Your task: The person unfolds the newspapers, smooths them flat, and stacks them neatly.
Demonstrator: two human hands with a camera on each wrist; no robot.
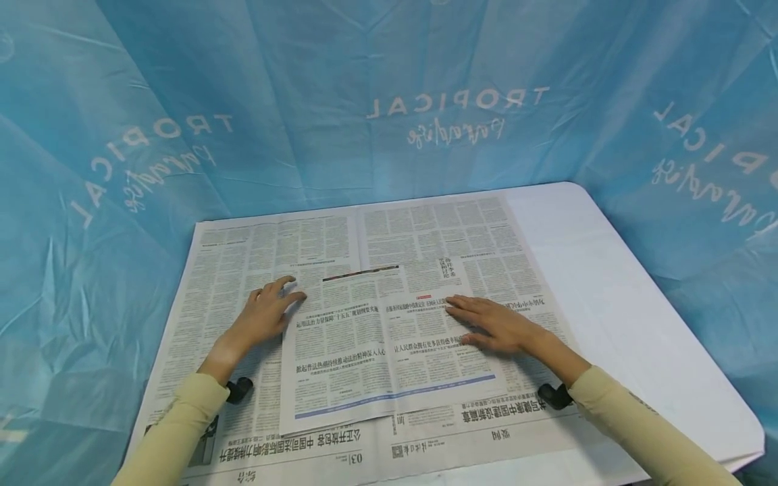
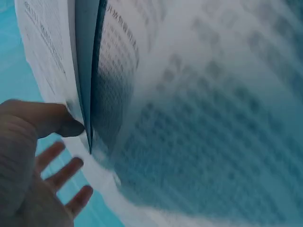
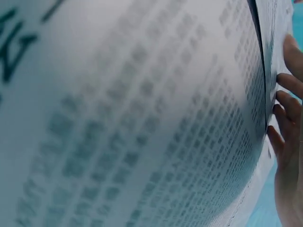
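Observation:
A smaller newspaper point(image 1: 346, 344), with a crease down its middle and a blue strip along its near edge, lies on a larger spread newspaper point(image 1: 225, 277). At its left edge is my left hand point(image 1: 258, 317), thumb and fingers apart. In the left wrist view the thumb point(image 2: 61, 120) is against or very near the paper's edge, and the other fingers are spread below it. My right hand point(image 1: 501, 326) rests on the right part of the smaller newspaper with extended fingers. The right wrist view shows those fingers point(image 3: 286, 101) along the paper's edge.
The spread newspaper covers much of a white table point(image 1: 614, 304), whose bare surface shows on the right. Blue printed sheeting point(image 1: 389, 162) hangs behind the table and at both sides. A black device point(image 1: 240, 390) sits at the left wrist, another black device point(image 1: 554, 396) at the right.

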